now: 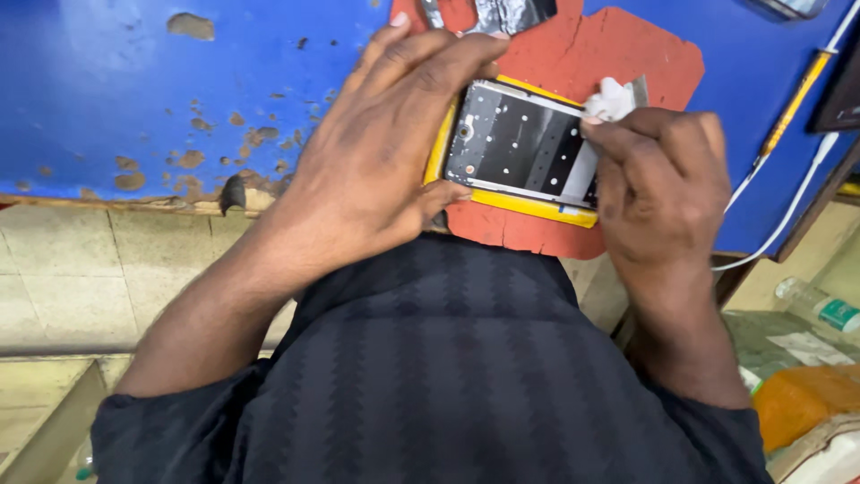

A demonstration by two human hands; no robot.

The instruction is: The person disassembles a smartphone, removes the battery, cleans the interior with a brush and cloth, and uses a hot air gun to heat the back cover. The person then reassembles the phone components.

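An opened phone frame (520,143), its dark inner face up, lay on a yellow block (537,208) atop a red mat (582,54) at the near edge of the blue workbench (134,90). My left hand (376,161) clamped the frame's left end, fingers curled over its far edge, thumb on the near one. My right hand (658,179) pinched a white wad (611,99) closed-fingered at the frame's right end. I judged this the wiping stage; the next stroke called for steady holding pressure. A white cable (788,215) ran right of the frame.
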